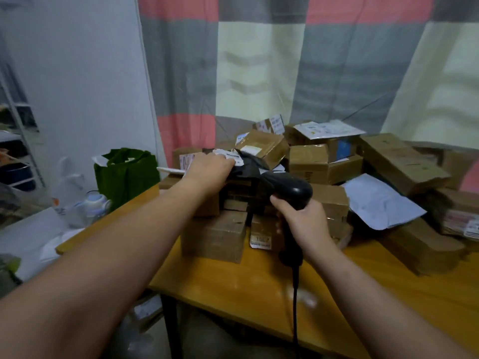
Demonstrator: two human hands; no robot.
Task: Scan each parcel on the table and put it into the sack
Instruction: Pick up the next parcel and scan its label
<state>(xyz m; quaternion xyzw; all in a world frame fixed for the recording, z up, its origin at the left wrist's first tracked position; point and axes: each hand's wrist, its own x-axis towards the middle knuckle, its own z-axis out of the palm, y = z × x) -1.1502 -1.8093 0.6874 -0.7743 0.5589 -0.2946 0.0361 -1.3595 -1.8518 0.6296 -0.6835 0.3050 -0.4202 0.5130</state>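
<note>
- Two bare forearms reached in from the bottom edge toward the scanner [290,187].
- Below the scanner's handle, its black cable [295,307] hung down across the front of the wooden counter [233,281].
- Clenched round the scanner's handle was the right grip [304,224], with the scanner's head aimed up and to the left.
- Under the scanner, a brown box [215,237] sat on the counter with more cartons pressed against it.
- Just left of the scanner's head, the left grip [207,174] grasped a black parcel [248,169] held above the stacked boxes, fingers curled over its top by a white label [229,154]; whether the parcel touched the scanner could not be told.
- Right of the scanner, a white mailer [381,203] lay across cartons.
- Well left of the scanner, past the counter's end, a green bag [124,177] stood open with something white inside.
- Behind and right of the scanner, a heap of cartons [399,161] covered the counter.
- Farthest behind the scanner hung a checked curtain [259,73].
</note>
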